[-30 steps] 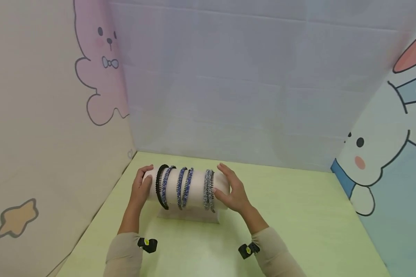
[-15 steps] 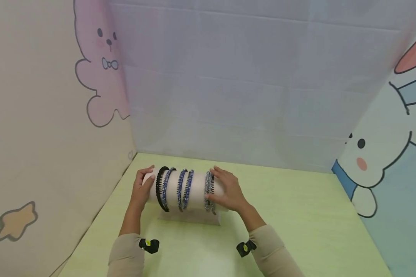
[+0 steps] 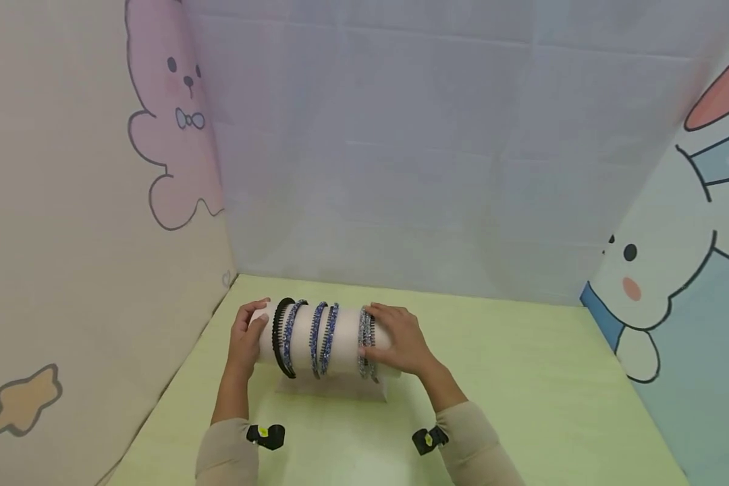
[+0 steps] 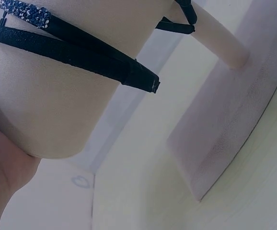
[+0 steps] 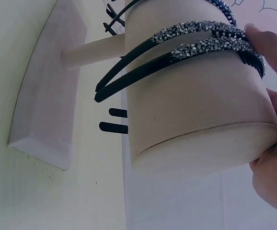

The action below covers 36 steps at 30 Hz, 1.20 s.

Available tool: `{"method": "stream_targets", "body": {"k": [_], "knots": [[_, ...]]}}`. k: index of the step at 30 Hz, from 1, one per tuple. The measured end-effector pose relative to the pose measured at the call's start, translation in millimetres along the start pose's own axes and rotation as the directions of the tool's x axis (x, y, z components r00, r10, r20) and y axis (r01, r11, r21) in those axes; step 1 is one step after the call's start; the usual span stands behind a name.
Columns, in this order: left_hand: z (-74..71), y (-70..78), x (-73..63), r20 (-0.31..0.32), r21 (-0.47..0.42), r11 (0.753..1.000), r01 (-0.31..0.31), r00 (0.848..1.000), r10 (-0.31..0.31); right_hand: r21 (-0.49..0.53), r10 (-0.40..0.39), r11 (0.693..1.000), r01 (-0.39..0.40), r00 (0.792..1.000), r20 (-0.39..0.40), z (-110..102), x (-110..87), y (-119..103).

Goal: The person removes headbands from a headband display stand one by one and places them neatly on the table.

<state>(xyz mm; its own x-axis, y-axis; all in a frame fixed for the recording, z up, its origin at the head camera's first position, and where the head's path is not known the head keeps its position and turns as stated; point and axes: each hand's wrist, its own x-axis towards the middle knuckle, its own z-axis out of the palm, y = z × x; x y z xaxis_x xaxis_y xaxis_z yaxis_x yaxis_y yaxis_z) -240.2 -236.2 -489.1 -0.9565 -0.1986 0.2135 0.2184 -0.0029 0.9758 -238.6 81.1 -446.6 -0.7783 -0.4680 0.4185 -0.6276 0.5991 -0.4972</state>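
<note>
A white padded headband stand, shaped like a roll, stands on a post over a flat base. My left hand grips its left end, thumb in front and fingers over the top. Beside that hand sits a black toothed headband, followed by three blue glittery headbands. Toward the right end are two silver glittery headbands. Across them lies my right hand, curled over the roll, its thumb at their edge in the right wrist view. Its other fingers are partly hidden behind the roll.
The stand rests on a pale green tabletop near the back wall. Cloth walls with cartoon drawings close off the left and right sides. Both sleeves carry a small black wrist camera.
My right hand has slid left along the roll from its end onto the silver headbands, its fingers coming down on them. My left hand keeps its grip on the other end.
</note>
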Motion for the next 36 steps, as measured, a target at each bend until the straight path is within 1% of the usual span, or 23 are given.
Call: {"method": "stream_targets", "body": {"k": [3,6,10,15,21,25,28,30,34,36], "knots": [[-0.3,-0.1,1.2,-0.002,-0.010,1.000,-0.010,1.000,0.010,0.021,0.000,1.000,0.000,1.000,-0.002,-1,1.1,0],[0.3,-0.1,1.5,-0.009,-0.009,1.000,-0.007,1.000,0.007,0.021,0.014,1.000,-0.015,0.999,0.032,-3,1.0,0],[1.2,-0.1,-0.5,-0.006,-0.002,1.000,-0.021,1.000,0.021,-0.034,0.031,0.999,-0.028,0.995,0.091,-6,-1.3,-1],[0.8,0.6,-0.9,-0.003,-0.010,0.999,-0.035,0.999,0.035,-0.109,0.016,0.994,-0.002,0.992,0.125,-8,1.7,-2],[-0.3,1.8,-1.4,0.002,-0.015,0.999,-0.036,0.999,0.036,-0.133,0.029,0.991,-0.010,0.989,0.143,-10,2.8,-5],[-0.4,1.9,-0.1,-0.004,-0.007,0.999,-0.042,0.999,0.042,-0.148,0.014,0.989,0.009,0.988,0.152,-11,4.3,-5],[-1.0,2.1,1.0,-0.010,0.001,0.999,-0.050,0.999,0.050,-0.140,0.003,0.990,0.018,0.989,0.148,-12,5.6,-6],[-1.0,1.8,1.4,-0.010,0.000,0.999,-0.052,0.999,0.052,-0.135,0.022,0.991,-0.001,0.989,0.149,-12,6.0,-7],[-0.7,0.3,0.8,0.000,-0.004,0.999,-0.040,0.999,0.040,-0.106,0.079,0.992,-0.063,0.985,0.152,-10,4.3,-7],[-0.8,-1.0,1.0,-0.001,-0.003,0.999,-0.037,0.999,0.037,-0.077,0.088,0.994,-0.078,0.985,0.147,-9,3.0,-6]]}}
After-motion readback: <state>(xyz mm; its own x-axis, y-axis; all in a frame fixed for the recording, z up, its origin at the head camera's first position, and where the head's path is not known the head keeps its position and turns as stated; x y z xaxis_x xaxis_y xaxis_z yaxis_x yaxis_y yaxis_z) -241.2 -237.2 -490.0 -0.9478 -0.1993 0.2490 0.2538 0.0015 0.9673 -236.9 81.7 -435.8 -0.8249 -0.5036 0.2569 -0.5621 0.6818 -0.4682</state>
